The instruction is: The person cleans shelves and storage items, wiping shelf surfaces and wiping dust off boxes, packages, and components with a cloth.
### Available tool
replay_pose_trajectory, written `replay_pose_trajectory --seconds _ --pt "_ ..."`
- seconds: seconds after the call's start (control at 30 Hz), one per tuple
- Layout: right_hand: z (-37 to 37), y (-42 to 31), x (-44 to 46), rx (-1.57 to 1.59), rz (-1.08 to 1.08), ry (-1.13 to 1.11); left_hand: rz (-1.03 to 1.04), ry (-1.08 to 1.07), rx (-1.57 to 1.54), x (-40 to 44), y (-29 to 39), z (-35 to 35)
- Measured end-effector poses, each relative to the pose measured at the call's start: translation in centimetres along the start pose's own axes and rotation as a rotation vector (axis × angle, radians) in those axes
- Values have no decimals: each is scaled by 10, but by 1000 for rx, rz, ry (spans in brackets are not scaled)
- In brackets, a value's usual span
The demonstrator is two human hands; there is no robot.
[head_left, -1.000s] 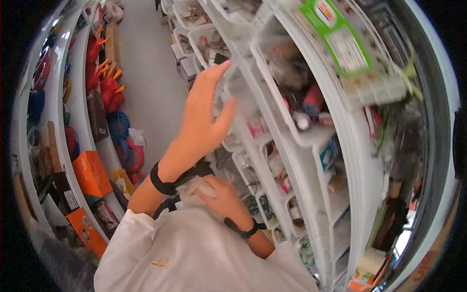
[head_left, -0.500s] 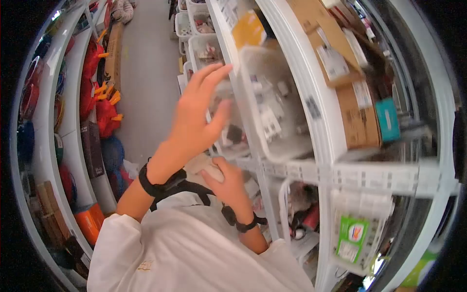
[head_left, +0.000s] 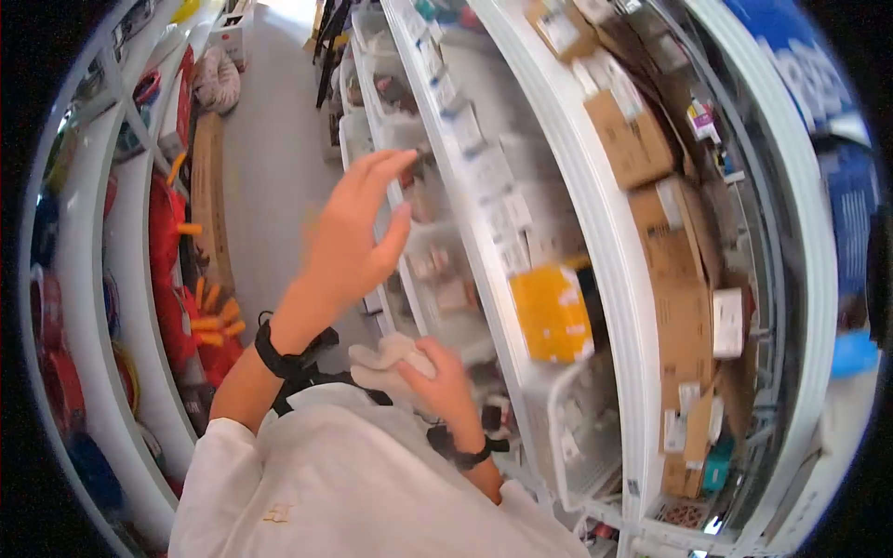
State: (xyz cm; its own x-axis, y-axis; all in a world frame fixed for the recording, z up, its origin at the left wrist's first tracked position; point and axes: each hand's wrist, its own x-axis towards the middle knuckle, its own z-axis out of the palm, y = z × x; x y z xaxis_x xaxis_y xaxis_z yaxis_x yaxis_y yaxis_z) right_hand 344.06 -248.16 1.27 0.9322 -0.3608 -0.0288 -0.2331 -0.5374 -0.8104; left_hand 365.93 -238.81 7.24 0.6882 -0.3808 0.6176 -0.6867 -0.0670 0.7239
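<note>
My left hand [head_left: 349, 237] is raised in front of the right-hand shelving, with fingers stretched out and thumb apart. It holds nothing, and the clear plastic bins [head_left: 437, 260] are nearest to it; whether it touches one I cannot tell. Lower down, close to my body, my right hand [head_left: 442, 377] grips a beige, soft-looking cloth [head_left: 379, 363], its thumb lying over the top. The cloth hangs in loose folds to the left of that hand. Both wrists wear black bands.
On the right shelving are a yellow package [head_left: 552, 314], a white-rimmed bin [head_left: 556, 418] and cardboard boxes [head_left: 628, 139]. Red items with orange parts [head_left: 166, 232] line the left shelf. A long cardboard box [head_left: 209, 177] stands along the grey aisle floor [head_left: 274, 139].
The shelves have shifted down in view as I move forward along the aisle; the yellow package is now lower and nearer. My left hand stays raised, and the cloth remains in my right.
</note>
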Motion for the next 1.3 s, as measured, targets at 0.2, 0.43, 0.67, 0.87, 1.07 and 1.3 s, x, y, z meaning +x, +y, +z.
replay_pose_trajectory --seconds 0.2,0.43,0.67,0.87,1.07,1.3 --pt "43 -43 155 -29 57 12 -47 -83 -131 126 -116 -24" --pt "70 -47 363 -55 130 100 -105 -116 -215 269 -281 -6" --pt "84 -40 610 -147 40 86 -66 -145 -115 440 -437 84" --pt "70 -75 722 -192 232 -10 119 -418 58 505 -479 141" --pt "79 -84 744 -226 506 231 23 -609 44 519 -490 170" --pt "117 -116 752 16 725 677 -312 -933 -546 590 -551 131"
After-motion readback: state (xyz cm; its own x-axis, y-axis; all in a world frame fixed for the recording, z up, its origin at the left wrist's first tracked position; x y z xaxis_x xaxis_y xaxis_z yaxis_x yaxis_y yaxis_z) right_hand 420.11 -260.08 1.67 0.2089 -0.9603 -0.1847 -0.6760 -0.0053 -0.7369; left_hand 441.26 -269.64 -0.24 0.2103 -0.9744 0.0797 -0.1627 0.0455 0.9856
